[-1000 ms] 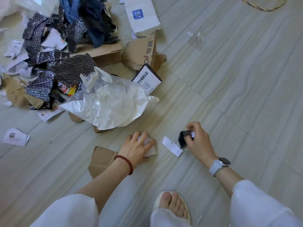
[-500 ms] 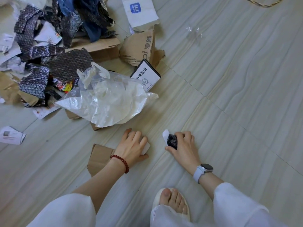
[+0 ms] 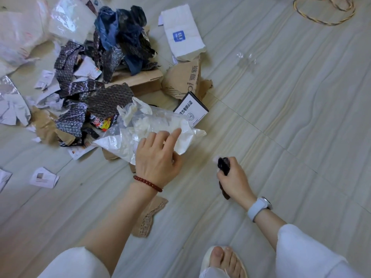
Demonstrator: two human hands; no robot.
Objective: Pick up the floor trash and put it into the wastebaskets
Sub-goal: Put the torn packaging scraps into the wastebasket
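A heap of floor trash [image 3: 96, 77] is seen at ten o'clock on the pale streaked floor tiles [image 3: 301, 117]: dark embossed wrappers, torn brown cardboard [image 3: 186, 81], white paper scraps. A crinkled translucent plastic bag [image 3: 156, 125] is reached over by the left hand [image 3: 158, 159], its fingers loosely spread and the forefinger extended. At three o'clock of it, a crumpled black scrap [image 3: 223, 166] is gripped in the curled fingers of the right hand [image 3: 234, 179]. A braided cord [image 3: 325, 11] is coiled at one o'clock.
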